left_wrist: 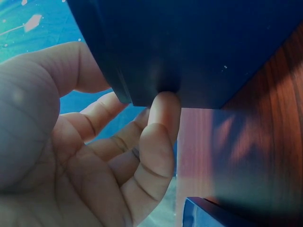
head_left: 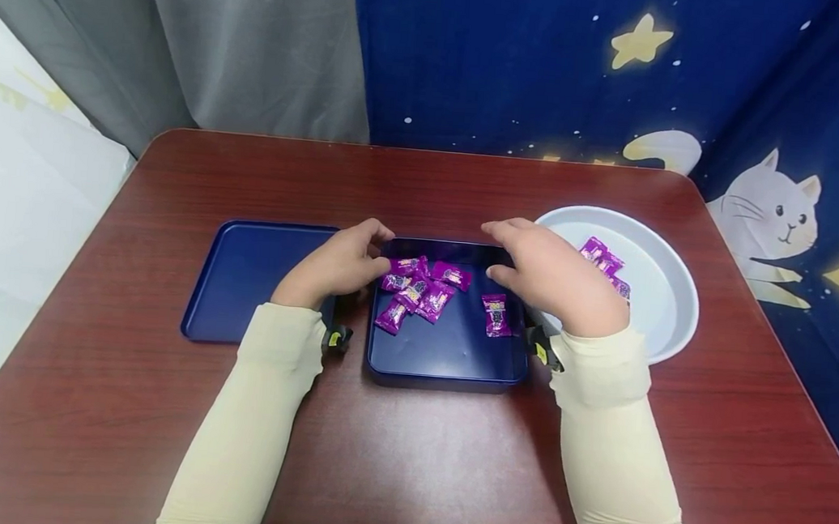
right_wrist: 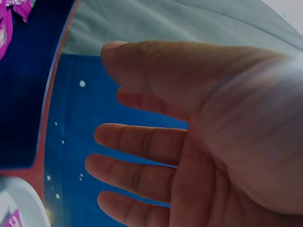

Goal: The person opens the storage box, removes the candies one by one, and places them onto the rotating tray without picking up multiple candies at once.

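Note:
A navy blue rectangular box holds several purple-wrapped candies, most of them heaped at its left and one apart at its right. My left hand grips the box by its left wall near the back corner; the left wrist view shows a finger pressed on the outer wall and the thumb passing behind the wall's edge. Over the box's back right corner is my right hand, holding nothing. Its fingers are spread and nearly straight in the right wrist view, apart from the box.
Left of the box lies a shallow navy blue tray-like lid, partly behind my left hand. On the right stands a round white tray with more purple candies, partly hidden by my right hand. Curtains hang behind the brown table.

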Action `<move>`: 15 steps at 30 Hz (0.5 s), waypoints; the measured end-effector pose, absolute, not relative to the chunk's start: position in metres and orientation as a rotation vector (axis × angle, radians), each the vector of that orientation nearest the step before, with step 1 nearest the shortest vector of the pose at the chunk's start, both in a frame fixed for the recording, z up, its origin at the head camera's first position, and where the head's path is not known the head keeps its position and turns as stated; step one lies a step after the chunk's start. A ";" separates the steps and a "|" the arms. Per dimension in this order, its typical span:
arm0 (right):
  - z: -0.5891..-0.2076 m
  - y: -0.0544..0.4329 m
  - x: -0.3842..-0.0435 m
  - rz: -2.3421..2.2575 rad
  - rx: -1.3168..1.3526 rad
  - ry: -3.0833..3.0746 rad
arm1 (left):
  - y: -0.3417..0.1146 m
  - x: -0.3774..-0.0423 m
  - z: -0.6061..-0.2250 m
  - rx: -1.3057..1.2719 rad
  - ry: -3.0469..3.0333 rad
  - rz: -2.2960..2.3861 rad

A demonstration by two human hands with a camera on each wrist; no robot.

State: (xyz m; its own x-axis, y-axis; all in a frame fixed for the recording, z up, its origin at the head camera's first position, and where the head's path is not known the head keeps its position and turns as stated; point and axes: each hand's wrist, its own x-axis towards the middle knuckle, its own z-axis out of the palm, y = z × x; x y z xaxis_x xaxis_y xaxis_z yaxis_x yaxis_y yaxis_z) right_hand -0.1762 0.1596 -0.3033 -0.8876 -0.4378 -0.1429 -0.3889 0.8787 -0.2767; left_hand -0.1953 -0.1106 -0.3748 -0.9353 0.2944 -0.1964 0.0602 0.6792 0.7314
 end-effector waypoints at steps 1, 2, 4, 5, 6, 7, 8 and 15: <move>-0.305 0.157 -0.177 -0.351 -0.644 2.849 | -0.111 -0.195 -0.375 0.284 2.598 1.113; -0.307 0.155 -0.177 -0.351 -0.654 2.846 | -0.110 -0.196 -0.375 0.281 2.601 1.110; -0.310 0.149 -0.177 -0.339 -0.683 2.842 | -0.110 -0.196 -0.375 0.284 2.599 1.110; -0.312 0.146 -0.177 -0.332 -0.702 2.839 | -0.110 -0.196 -0.376 0.284 2.597 1.111; -0.314 0.143 -0.177 -0.319 -0.723 2.836 | -0.111 -0.196 -0.376 0.283 2.594 1.115; -0.316 0.140 -0.177 -0.305 -0.740 2.833 | -0.111 -0.196 -0.376 0.282 2.594 1.116; -0.317 0.136 -0.177 -0.286 -0.753 2.826 | -0.111 -0.196 -0.375 0.283 2.591 1.116; -0.330 0.123 -0.179 -0.199 -0.784 2.783 | -0.110 -0.196 -0.375 0.273 2.598 1.114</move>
State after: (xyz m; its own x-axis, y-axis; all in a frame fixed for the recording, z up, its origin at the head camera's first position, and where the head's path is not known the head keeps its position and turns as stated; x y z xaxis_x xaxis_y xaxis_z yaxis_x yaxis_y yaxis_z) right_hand -0.1793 0.1227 -0.3299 -0.8264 -0.5283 -0.1948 -0.4953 0.8466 -0.1947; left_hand -0.1956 -0.1097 -0.3748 -0.9368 0.2883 -0.1982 0.0553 0.6814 0.7298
